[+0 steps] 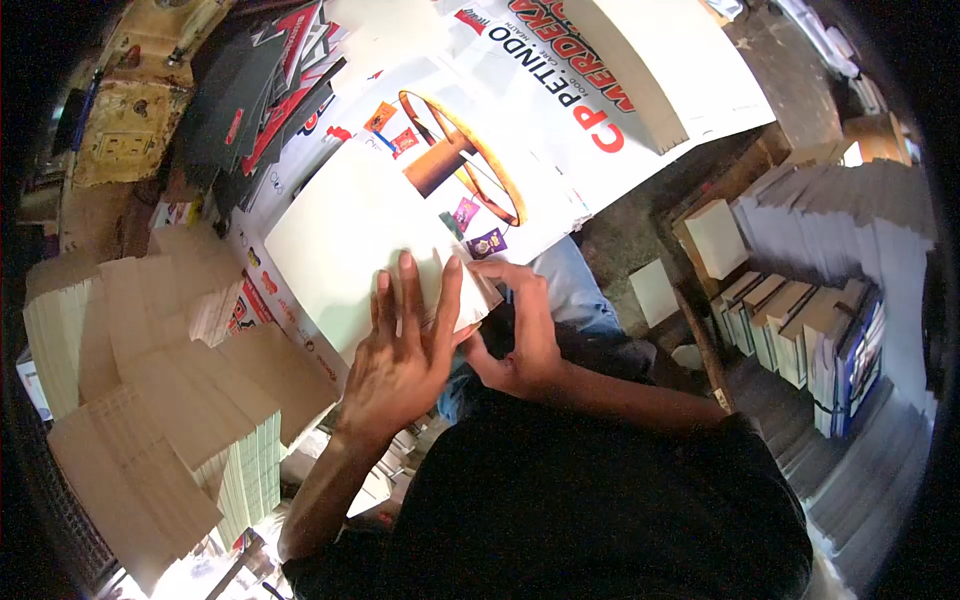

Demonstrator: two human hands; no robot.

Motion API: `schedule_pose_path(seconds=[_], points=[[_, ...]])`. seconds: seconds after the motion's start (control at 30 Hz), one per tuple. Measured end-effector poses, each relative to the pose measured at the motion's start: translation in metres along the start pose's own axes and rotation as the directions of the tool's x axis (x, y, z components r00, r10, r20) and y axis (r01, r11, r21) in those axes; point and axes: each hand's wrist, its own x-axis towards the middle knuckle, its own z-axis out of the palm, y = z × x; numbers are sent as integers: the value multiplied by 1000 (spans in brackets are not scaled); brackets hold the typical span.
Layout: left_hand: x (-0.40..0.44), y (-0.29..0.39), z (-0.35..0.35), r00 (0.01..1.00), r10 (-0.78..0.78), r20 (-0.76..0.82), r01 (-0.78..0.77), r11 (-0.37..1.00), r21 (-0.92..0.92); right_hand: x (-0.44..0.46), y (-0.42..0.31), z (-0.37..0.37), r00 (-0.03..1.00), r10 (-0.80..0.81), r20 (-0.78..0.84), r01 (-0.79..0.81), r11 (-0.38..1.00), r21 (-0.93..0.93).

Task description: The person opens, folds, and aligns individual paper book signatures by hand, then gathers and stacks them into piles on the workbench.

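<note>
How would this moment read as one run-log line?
Left hand: resting on white paper stack | Right hand: at the stack's edge | Under stack: printed sheet | Picture's left: brown-topped stacks

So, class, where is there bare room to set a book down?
Bare room lies on the printed sheet, between the white pages and the pale stack at top right. Crowded: dark and red covers at upper left, brown stacks at left, bound books at right, and the pages themselves, with the left hand on top and right hand at their edge.
</note>
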Motion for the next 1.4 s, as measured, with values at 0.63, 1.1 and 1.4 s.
schedule_pose_path(seconds=[0.63, 1.1, 1.4], points=[[-114, 11, 85, 122, -870, -479, 105, 491, -865, 37, -17, -5, 865, -464, 190, 492, 857, -151], [6, 17, 35, 872, -462, -161, 416, 873, -254, 41, 7, 11, 819, 425, -386, -256, 872, 417], [3, 17, 39, 876, -454, -161, 409, 877, -251, 43, 15, 6, 871, 334, -362, -228, 925, 305]])
